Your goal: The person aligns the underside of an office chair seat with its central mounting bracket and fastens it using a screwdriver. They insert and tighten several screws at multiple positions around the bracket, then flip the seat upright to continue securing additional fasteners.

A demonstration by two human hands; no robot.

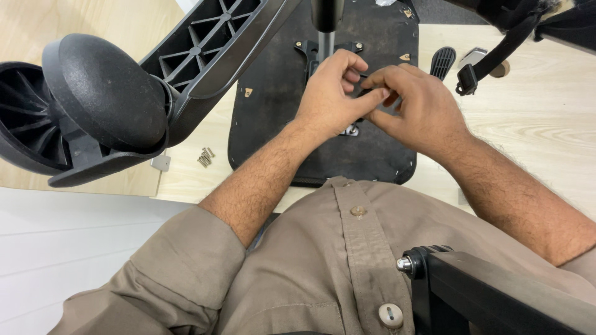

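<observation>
Head view: left hand and right hand meet fingertip to fingertip over black seat underside lying on table. Both curled, pinching small dark part, probably fastener; mostly hidden. Part sits between hands, equally near each. Loose screws lie well left, beside caster base.

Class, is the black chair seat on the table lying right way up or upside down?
Upside down: the chair seat shows its black stapled underside and a metal bracket, where both hands work.
</observation>
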